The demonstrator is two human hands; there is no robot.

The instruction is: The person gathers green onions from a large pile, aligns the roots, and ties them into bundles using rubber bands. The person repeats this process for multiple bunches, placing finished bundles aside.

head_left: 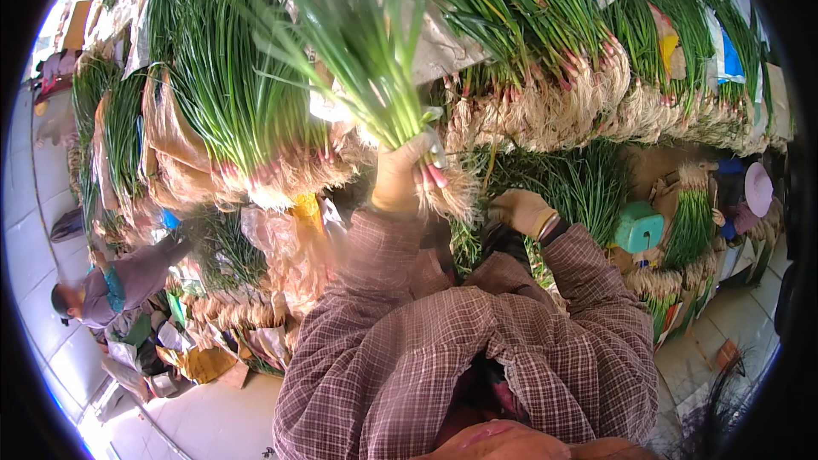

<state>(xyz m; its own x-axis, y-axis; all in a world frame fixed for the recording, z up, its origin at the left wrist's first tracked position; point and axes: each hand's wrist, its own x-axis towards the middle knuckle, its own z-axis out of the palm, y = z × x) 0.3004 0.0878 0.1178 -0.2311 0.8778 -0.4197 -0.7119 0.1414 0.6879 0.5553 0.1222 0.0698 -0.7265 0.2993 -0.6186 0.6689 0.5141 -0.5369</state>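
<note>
My left hand [399,169], in a pale glove, is closed around a bunch of spring onions [396,102] just above the reddish bulbs. The stringy roots [457,188] of the bunch hang to the right of my fist, and the green leaves fan out upward, blurred at their tips. My right hand [525,212], also gloved, is low and to the right of those roots, over loose green leaves. Its fingers are bent away from view, so whether they hold anything is hidden. Both arms wear brown checked sleeves.
Root-ended piles of spring onions [530,32] form a long row in front, with a second heap [249,89] at left. A teal plastic stool [639,227] stands at right. Another person [757,188] in a pale hat works beyond it; one more person [121,294] is at left.
</note>
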